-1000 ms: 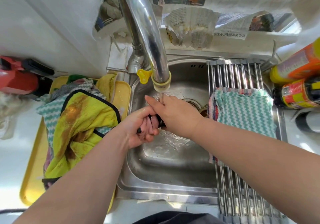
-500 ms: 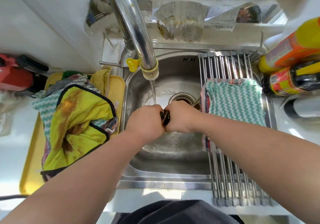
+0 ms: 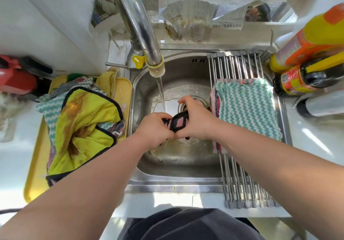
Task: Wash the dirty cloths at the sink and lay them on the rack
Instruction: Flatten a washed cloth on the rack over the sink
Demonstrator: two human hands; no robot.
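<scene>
Over the steel sink (image 3: 178, 169), my left hand (image 3: 152, 130) and my right hand (image 3: 195, 121) both grip a small twisted cloth (image 3: 176, 121), black with pink patches. Water runs from the tap (image 3: 155, 66) just left of the cloth. A teal and white zigzag cloth (image 3: 245, 109) lies spread on the roll-up rack (image 3: 240, 182) across the sink's right side. A stained yellow cloth (image 3: 87, 120) lies heaped on other cloths in the yellow tray (image 3: 33, 180) at the left.
Orange and yellow bottles (image 3: 312, 40) and a dark bottle (image 3: 305, 79) stand right of the sink. A red object (image 3: 16, 79) sits at the far left. Newspaper (image 3: 188, 20) lines the ledge behind the tap.
My hands have dropped from under the tap toward the near side of the sink and drawn slightly apart, so more of the black and pink cloth shows between them.
</scene>
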